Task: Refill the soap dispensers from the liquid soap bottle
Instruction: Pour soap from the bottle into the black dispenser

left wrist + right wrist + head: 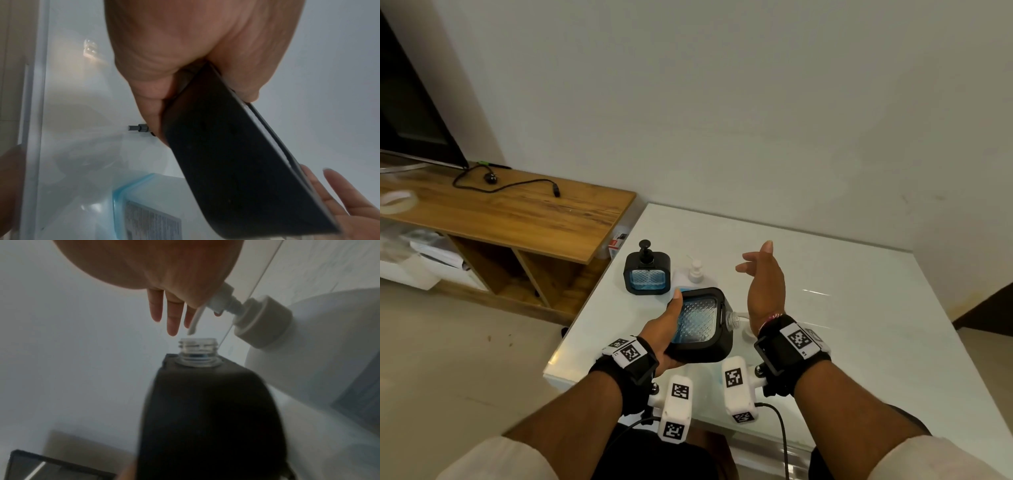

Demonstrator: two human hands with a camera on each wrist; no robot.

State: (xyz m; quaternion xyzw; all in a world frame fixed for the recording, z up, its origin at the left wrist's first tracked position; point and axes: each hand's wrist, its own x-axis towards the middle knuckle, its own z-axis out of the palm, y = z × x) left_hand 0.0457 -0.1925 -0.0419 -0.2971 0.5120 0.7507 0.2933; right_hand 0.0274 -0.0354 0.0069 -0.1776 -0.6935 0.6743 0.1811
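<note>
Left fingers wrap the open dispenser, tipped sideways above the table near its front-left corner, bare neck toward my right wrist. Right hand spread, holds nothing. Soap bottle with white pump stands just behind it; second dispenser, pump on, at left edge. Both show blue liquid, level unclear. My read: cap off, pour not begun; left: fill, recap, maybe the other.
</note>
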